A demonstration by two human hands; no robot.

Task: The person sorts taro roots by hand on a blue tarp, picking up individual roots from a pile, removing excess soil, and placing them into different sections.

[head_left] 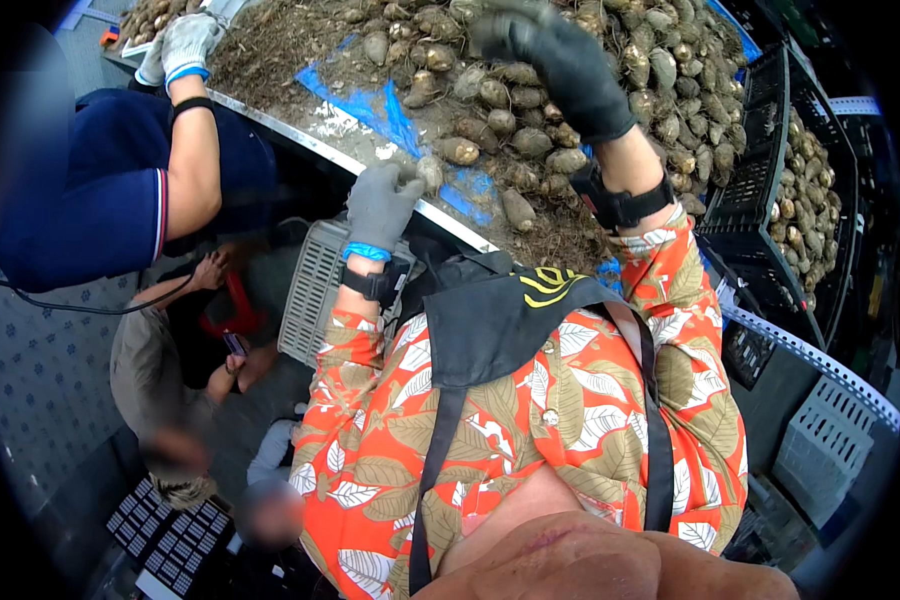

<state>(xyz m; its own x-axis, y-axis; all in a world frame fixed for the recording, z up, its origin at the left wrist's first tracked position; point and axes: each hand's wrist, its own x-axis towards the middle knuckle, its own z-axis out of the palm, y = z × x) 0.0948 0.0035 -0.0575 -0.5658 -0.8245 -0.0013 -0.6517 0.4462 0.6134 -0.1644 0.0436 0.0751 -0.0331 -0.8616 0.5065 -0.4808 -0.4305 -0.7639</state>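
We stand at a sorting table heaped with brown, earthy tubers, the largest thing before us, its metal edge running from the upper left down toward the middle. A blue sheet shows through the soil near that edge. At the table's right end sits a black crate already holding sorted tubers.

We judge the work in hand to be picking through the pile, one root at a time, and the next move seems to call for a firm hold on a single tuber, a lift clear of the heap, then a carry over to a crate.

Our right hand, in a black glove, reaches high over the middle of the heap, wrist bent, fingers curled downward; whether it grips anything we cannot tell, since the fingers blur into the pile. Our left hand, in a grey glove with a blue cuff, rests at the table's near edge, fingers curled in a loose fist just beside one tuber lying at that edge; it looks closed on nothing.

A grey crate stands below the table's edge, under our left wrist.

At the table's upper left corner a co-worker's gloved hand lies on the soil.
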